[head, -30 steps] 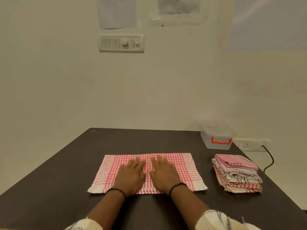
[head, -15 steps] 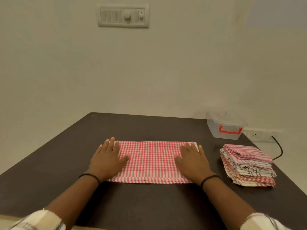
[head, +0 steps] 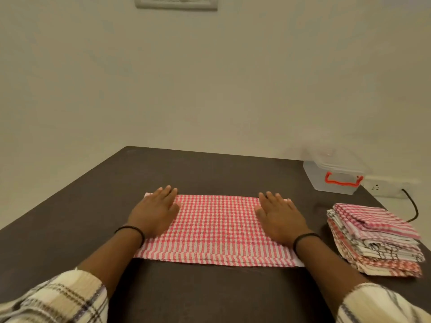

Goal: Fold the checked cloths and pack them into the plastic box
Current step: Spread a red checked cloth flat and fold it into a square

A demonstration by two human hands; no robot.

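Now flat fingers (head: 166, 192) press both cloth (head: 217, 227) ends — palms down.

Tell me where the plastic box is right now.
In the head view the box stands at the table's far right corner, lid on, beyond the stack of folded cloths and beside the wall socket.

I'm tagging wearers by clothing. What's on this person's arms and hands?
Both sleeves are cream with dark brown and black check lines, pushed up the forearms. A thin black band circles each wrist, by the left hand and the right hand. No gloves or rings show.
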